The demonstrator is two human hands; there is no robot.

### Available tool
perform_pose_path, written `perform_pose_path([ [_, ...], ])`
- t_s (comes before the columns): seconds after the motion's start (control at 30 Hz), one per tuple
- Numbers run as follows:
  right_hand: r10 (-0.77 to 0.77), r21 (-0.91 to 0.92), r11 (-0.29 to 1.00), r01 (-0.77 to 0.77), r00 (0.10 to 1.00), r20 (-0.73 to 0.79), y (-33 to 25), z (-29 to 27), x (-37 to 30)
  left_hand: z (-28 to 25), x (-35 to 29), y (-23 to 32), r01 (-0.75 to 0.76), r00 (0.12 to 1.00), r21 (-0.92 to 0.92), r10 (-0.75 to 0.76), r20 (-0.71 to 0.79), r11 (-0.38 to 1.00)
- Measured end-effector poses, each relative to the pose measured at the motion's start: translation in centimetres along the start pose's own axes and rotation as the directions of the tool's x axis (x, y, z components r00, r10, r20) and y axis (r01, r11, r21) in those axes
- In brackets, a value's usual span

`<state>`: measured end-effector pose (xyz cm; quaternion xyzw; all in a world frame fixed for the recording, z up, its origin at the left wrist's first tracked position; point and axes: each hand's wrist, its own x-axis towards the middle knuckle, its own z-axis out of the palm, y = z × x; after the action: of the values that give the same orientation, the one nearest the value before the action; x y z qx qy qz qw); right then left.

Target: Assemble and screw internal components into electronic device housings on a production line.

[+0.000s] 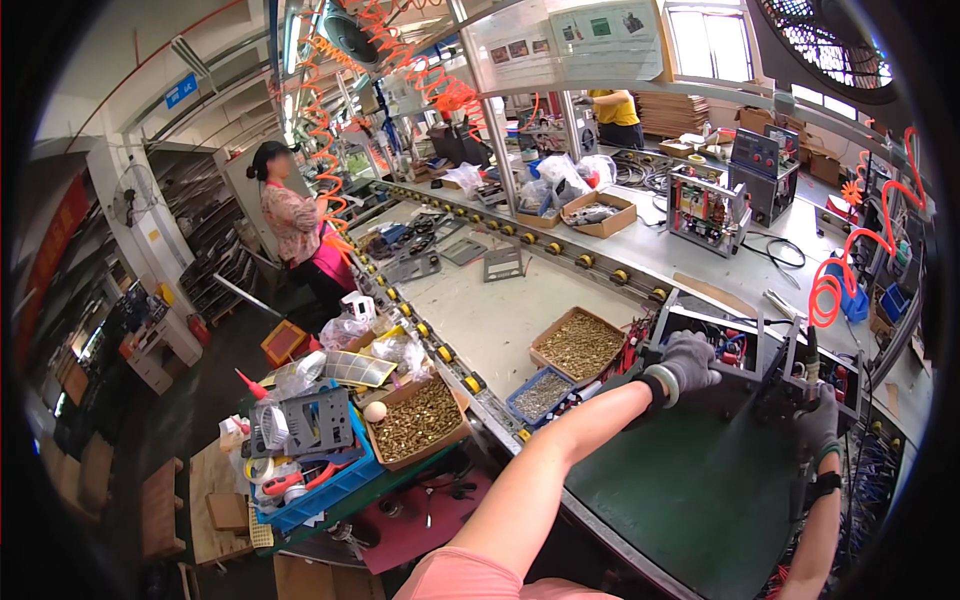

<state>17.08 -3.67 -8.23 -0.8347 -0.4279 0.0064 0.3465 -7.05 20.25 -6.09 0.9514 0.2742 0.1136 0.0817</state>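
Note:
An open metal housing with wiring and parts inside stands on the dark green work surface at the right. My left hand, in a grey glove, is curled over the near left part of the housing. At the right end my gloved right hand is wrapped round a dark, upright air screwdriver. An orange coiled hose hangs just above this tool. The tool's lower tip is hidden by my hand and the housing.
Left of the housing are a carton of brass-coloured screws and a blue tray of small silver fasteners. Another fastener carton sits beside a blue crate. A roller conveyor runs past. A partly assembled unit stands behind; a co-worker stands left.

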Motion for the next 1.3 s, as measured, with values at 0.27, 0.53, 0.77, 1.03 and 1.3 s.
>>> perform_pose_path([
  [0.27,0.239,0.429,0.833,-0.351,0.926,0.293,-8.9,-6.6,-10.5,-2.9,-10.0,0.2,-0.281,0.953,-0.108,0.263,-0.150,0.954],
  [0.53,0.332,0.713,0.688,-0.135,0.932,-0.145,-6.1,-12.7,-22.3,-0.8,-8.9,16.5,-0.576,0.780,-0.526,0.614,-0.122,0.626],
  [0.77,0.525,0.566,0.810,-0.155,0.621,-0.582,-3.8,-19.3,-35.6,9.3,-12.1,34.5,-0.915,0.257,-0.331,0.966,-0.037,0.231],
  [1.03,0.547,0.552,0.834,-0.022,0.178,-0.818,-2.2,-18.7,-43.1,18.6,-7.6,32.4,-0.905,0.329,-0.199,0.916,0.230,0.376],
  [1.3,0.326,0.326,0.945,-0.009,0.005,-0.945,3.0,-23.7,-43.3,16.9,-6.9,17.7,-0.906,0.323,-0.257,0.942,0.094,0.337],
])
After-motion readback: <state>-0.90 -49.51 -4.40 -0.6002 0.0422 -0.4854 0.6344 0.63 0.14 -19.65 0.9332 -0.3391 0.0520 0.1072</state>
